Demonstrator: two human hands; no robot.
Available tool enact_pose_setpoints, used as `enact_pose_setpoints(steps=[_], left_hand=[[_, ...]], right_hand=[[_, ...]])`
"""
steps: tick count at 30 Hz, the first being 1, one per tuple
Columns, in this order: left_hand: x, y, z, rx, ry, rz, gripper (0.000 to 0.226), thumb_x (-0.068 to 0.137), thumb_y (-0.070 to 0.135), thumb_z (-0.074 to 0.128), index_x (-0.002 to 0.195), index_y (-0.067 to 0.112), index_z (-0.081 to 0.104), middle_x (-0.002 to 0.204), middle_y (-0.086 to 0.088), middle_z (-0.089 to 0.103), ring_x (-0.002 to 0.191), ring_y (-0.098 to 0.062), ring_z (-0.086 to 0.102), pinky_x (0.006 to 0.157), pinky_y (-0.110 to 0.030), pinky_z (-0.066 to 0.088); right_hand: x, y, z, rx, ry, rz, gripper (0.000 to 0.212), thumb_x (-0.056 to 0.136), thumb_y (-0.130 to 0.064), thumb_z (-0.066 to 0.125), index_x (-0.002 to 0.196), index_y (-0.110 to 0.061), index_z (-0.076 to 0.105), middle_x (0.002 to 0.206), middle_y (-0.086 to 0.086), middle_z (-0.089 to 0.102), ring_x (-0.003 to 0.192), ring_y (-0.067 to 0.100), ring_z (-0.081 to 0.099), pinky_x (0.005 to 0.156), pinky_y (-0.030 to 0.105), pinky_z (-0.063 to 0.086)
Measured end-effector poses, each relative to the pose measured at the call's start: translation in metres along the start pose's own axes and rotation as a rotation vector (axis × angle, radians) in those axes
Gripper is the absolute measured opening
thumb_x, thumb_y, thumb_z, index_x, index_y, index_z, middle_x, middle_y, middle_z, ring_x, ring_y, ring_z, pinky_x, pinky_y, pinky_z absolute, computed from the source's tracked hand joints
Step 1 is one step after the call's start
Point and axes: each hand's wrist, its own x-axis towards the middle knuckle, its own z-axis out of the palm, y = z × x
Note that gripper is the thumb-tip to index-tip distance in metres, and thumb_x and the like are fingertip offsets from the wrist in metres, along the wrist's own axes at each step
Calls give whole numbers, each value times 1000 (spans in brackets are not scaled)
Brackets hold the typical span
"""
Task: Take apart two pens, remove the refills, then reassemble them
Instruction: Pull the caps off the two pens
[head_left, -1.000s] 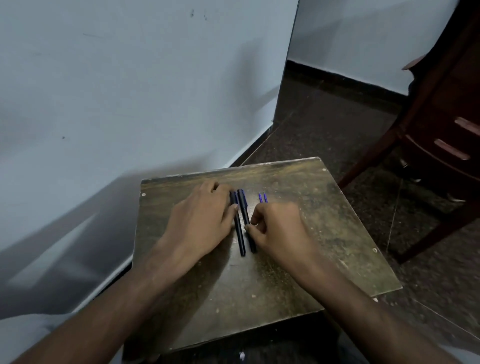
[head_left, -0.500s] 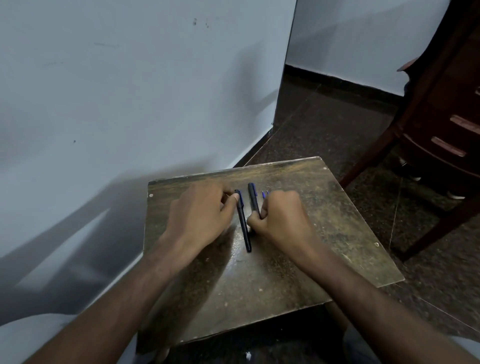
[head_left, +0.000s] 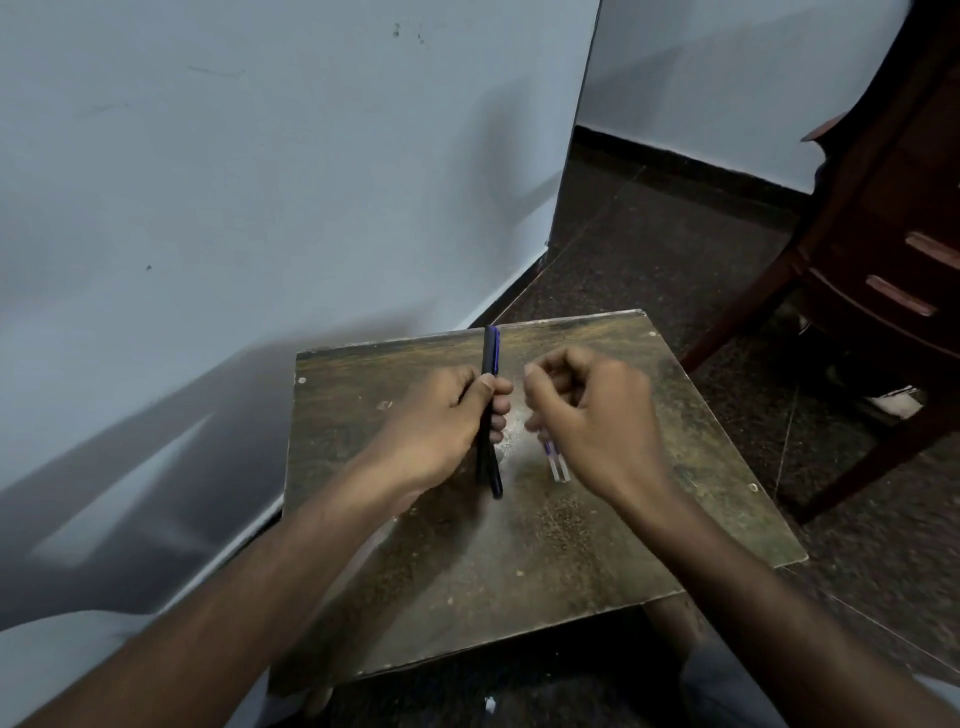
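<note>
My left hand (head_left: 441, 421) grips a dark pen (head_left: 490, 358) with blue trim around its middle. The pen is lifted off the small wooden table (head_left: 519, 561), with its top pointing away from me and its tip low near the table. Whether the second pen sits behind it I cannot tell. Just right of it, my right hand (head_left: 592, 421) hovers with its fingers curled and blurred. Two thin clear refills (head_left: 557, 464) with blue ink stick out from under that hand and seem to lie on the table. Their far ends are hidden.
A pale wall runs close along the table's left side. A dark wooden chair (head_left: 883, 270) stands on the dark floor to the right. The table's near edge is by my knees.
My left hand has closed on the pen and raised it off the table. My right hand has let go of the pen it held and has shifted right, over the refills.
</note>
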Motion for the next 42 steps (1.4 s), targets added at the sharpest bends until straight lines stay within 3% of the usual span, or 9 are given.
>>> enact_pose_setpoints(steps=[3, 13, 19, 21, 26, 31, 34, 38, 42], left_hand=[[-10, -5, 5, 81, 24, 9, 33, 116, 33, 44, 95, 26, 68, 73, 10, 57, 71, -13, 54, 76, -43, 43], [-25, 1, 11, 344, 128, 206, 31, 117, 35, 39, 102, 25, 64, 64, 6, 49, 58, -13, 46, 59, -35, 35], [-21, -5, -12, 148, 190, 112, 42, 115, 46, 41, 100, 28, 76, 57, 16, 51, 41, 5, 46, 44, -10, 37], [-16, -9, -26, 91, 306, 73, 39, 115, 37, 43, 94, 32, 75, 64, 18, 53, 47, 7, 52, 51, -21, 38], [-3, -10, -55, -95, 424, 25, 28, 105, 38, 57, 89, 29, 79, 59, 19, 57, 50, -4, 47, 53, -30, 41], [-7, -8, -55, -46, 318, 40, 28, 109, 50, 53, 105, 45, 81, 65, 23, 57, 51, 4, 49, 49, -20, 34], [-7, -7, -53, -119, 311, 15, 32, 112, 44, 51, 107, 39, 82, 65, 19, 56, 53, -1, 42, 50, -23, 30], [-9, -4, -49, -214, 356, -33, 29, 116, 29, 46, 111, 29, 74, 69, 15, 76, 59, -6, 56, 49, -15, 45], [-15, 1, -43, -320, 308, 0, 24, 118, 24, 41, 123, 19, 64, 98, 7, 87, 96, -15, 81, 87, -45, 66]], right_hand=[[13, 2, -1, 256, -127, 149, 24, 104, -42, 71, 104, -21, 82, 83, -10, 80, 79, 2, 77, 68, 22, 61], [20, 1, 19, 580, -166, 357, 22, 102, -18, 75, 92, 1, 81, 72, 5, 72, 71, 12, 64, 64, 19, 53], [35, -12, 20, 712, -28, 369, 18, 106, -19, 69, 93, -11, 78, 78, 1, 72, 72, 9, 64, 69, 23, 55], [42, -13, 20, 565, -1, 345, 19, 105, -25, 70, 94, -12, 79, 80, 2, 73, 72, 10, 62, 70, 27, 55], [34, -23, 46, -278, -368, 106, 35, 94, -43, 80, 77, -12, 80, 74, 4, 79, 67, 17, 73, 74, 48, 68], [23, -31, 75, -579, -344, 2, 42, 85, -46, 76, 65, -13, 61, 70, 1, 70, 81, 28, 73, 62, 35, 52], [21, -34, 81, -591, -350, -15, 44, 86, -44, 76, 63, -17, 51, 76, 6, 70, 84, 33, 73, 61, 34, 45], [24, -42, 71, -561, -345, -41, 36, 93, -47, 76, 85, -12, 78, 87, 11, 78, 87, 33, 76, 71, 41, 61], [28, -37, 55, -182, -331, 43, 24, 105, -27, 64, 103, -14, 84, 95, 10, 83, 84, 25, 81, 79, 47, 65]])
